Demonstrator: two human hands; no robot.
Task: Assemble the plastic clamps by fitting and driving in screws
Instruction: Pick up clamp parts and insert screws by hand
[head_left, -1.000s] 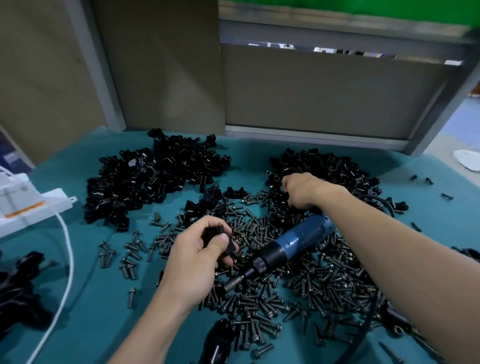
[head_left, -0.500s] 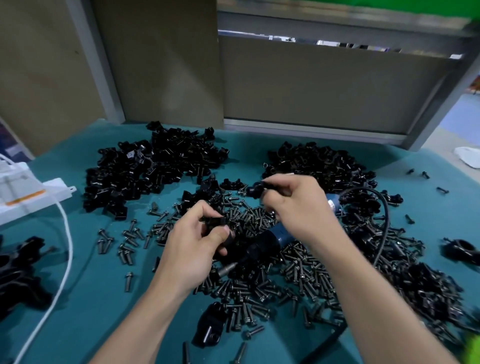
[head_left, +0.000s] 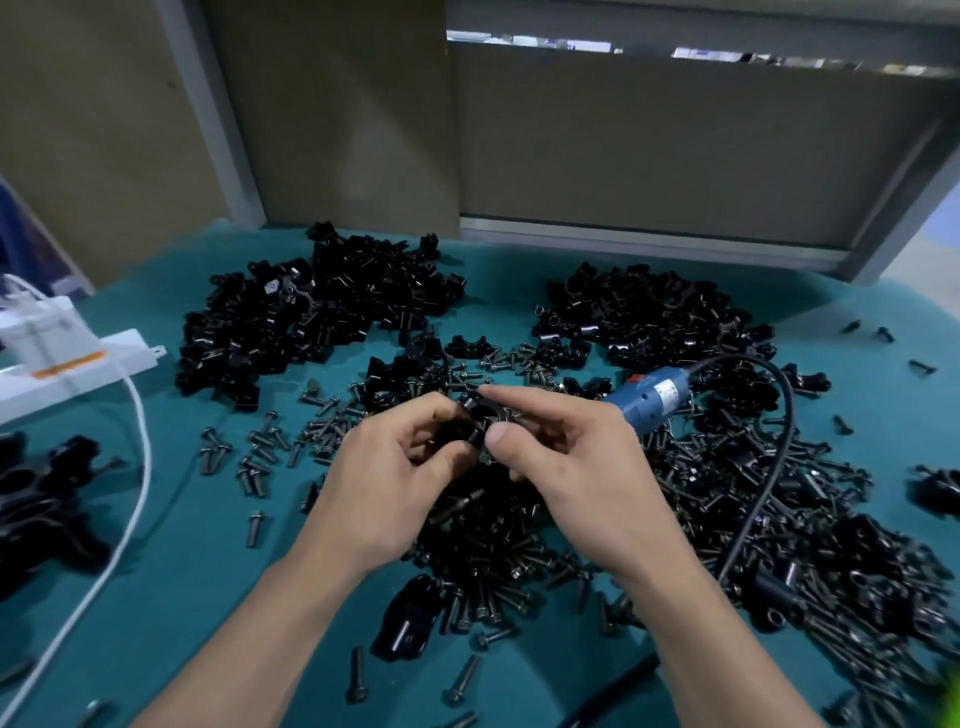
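Worktop (head_left: 182, 571) is spreading wide under me, covered in smooth teal matting. Two heaps of clamp parts are sitting at the back, the left heap (head_left: 311, 312) and the right heap (head_left: 649, 317), all glossy black moulded plastic, curved saddles with flat ears. Nearer me the screws (head_left: 483, 561) are lying in a loose dark metal drift, short shanks with flanged heads.

The electric screwdriver (head_left: 649, 397), blue-bodied with a black cable (head_left: 779, 452) looping off it, is resting on that drift, partly hidden behind my right hand (head_left: 571, 478).

I'm holding my left hand (head_left: 384, 488) close against the right, just above the screws. Both sets of fingers (head_left: 501, 434) are curling inward and pinching the small black clamp pieces (head_left: 480, 415) between them, thumb tips nearly meeting.

I'm judging this as the fitting step: mating the pieces by feel so the holes line up. No screw seems to be seated, though my fingers are hiding most of it. Next I'm needing one hand free to pick a screw, start it straight, then reach back for the driver.
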